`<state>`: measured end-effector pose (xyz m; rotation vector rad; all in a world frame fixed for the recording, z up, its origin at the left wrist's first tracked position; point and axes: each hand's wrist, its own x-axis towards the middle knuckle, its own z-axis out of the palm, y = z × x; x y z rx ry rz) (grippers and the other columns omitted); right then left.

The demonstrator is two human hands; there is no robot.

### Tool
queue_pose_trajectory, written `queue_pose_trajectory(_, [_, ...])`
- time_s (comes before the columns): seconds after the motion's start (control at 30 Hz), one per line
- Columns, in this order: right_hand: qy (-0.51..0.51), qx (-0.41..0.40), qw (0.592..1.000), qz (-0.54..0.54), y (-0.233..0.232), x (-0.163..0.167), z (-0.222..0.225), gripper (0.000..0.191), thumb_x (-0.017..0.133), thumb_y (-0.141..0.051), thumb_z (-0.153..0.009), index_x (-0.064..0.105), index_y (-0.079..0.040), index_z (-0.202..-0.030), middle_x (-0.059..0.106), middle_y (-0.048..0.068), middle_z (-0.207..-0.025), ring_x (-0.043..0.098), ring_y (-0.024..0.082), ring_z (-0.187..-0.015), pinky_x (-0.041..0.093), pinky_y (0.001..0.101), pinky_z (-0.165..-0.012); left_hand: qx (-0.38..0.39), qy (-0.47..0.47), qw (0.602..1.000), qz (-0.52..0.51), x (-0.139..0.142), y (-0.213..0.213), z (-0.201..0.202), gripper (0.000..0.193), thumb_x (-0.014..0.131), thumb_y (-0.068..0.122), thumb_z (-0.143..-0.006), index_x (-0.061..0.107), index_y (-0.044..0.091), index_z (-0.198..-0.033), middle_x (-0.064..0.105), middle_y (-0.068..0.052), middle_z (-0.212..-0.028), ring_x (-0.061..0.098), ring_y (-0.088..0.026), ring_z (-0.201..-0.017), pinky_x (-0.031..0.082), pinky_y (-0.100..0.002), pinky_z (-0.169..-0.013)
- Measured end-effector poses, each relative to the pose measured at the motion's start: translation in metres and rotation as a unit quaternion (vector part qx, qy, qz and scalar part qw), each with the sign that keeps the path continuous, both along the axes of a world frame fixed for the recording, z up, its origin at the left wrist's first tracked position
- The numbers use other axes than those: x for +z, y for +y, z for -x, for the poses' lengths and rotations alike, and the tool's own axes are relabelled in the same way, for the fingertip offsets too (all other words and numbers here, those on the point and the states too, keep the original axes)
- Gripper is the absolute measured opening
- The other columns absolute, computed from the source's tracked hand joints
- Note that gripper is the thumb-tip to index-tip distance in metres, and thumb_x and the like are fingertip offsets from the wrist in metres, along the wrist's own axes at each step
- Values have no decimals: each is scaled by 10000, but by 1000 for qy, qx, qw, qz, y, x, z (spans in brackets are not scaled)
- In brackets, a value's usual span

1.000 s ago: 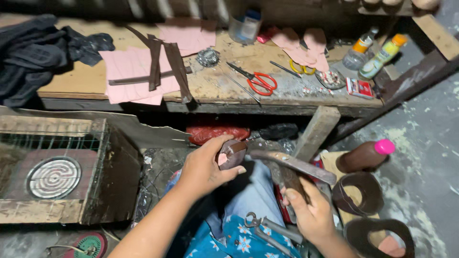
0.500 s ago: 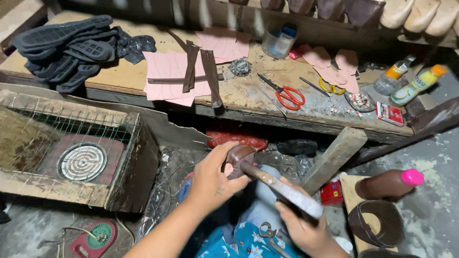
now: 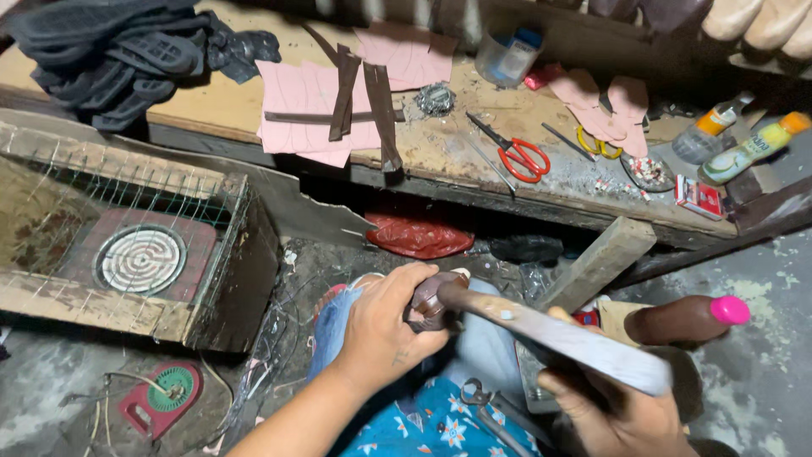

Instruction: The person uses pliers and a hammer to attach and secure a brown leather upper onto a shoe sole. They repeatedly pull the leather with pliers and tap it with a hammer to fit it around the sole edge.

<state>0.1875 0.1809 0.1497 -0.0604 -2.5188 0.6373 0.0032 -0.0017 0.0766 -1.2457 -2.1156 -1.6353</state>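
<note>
In the head view, the left hand [image 3: 385, 326] sits in the lower middle of the frame. Its fingers are curled tight around a small dark brown leather piece [image 3: 425, 302]. The piece looks shiny and rounded, and only a bit of it peeks out past the fingers.

The right hand [image 3: 622, 406] is at the lower right. It grips a long flat metal tool [image 3: 558, 338], grey and worn, with pale spots on it. The tool slants up to the left, and its tip touches the leather piece. The tool looks a little blurry.

Under the hands there is blue cloth with flowers [image 3: 423, 423] and a pair of pliers [image 3: 486, 406].

At the left stands a wooden box [image 3: 228, 254] with wire mesh over it and a round coil heater [image 3: 139, 258] inside. Across the top runs a messy wooden bench [image 3: 440, 152]. On it lie pink cut-out sheets [image 3: 309, 106], dark brown strips [image 3: 381, 118] and red scissors [image 3: 524, 156]. Black shoe soles [image 3: 118, 51] are piled at the upper left. A brown bottle with a pink cap [image 3: 689, 315] lies at the right, near the right hand.
</note>
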Motion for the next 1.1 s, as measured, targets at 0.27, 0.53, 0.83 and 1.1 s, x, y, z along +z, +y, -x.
queue_pose_trajectory(0.27, [-79,4,994,81,11,-12,-6,473,712,-160,-864,612,18,-1290,718,145,-1232,706,268,-1114,484,357,-997,-5,1,1000,0,5,-13,-5,680,925,244,-615,613,58,-1190,715,-138,-1110,678,-367,-961,531,-428,-840])
queue_pose_trajectory(0.53, [-60,-104,986,117,15,-34,-12,409,733,-237,-927,697,-47,-1286,792,83,-1100,707,161,-1052,537,288,-1000,6,-24,1000,5,8,-28,-7,685,950,238,-616,626,49,-1189,710,-151,-1108,688,-364,-1021,552,-424,-879])
queue_pose_trajectory(0.83, [-156,6,973,172,24,-58,1,396,725,-174,-887,702,29,-1226,801,88,-1028,718,196,-919,563,316,-830,-19,-66,998,-3,0,-41,-4,693,945,213,-648,639,42,-1245,639,-157,-1202,671,-322,-1089,553,-388,-941])
queue_pose_trajectory(1.1, [-189,-39,817,543,9,-78,52,624,552,-217,-949,452,-189,-1564,670,87,-804,642,167,-607,547,307,-562,-224,-454,833,-224,-18,-44,49,611,718,224,-862,514,50,-1411,652,-118,-1261,642,-217,-1149,498,-355,-1042])
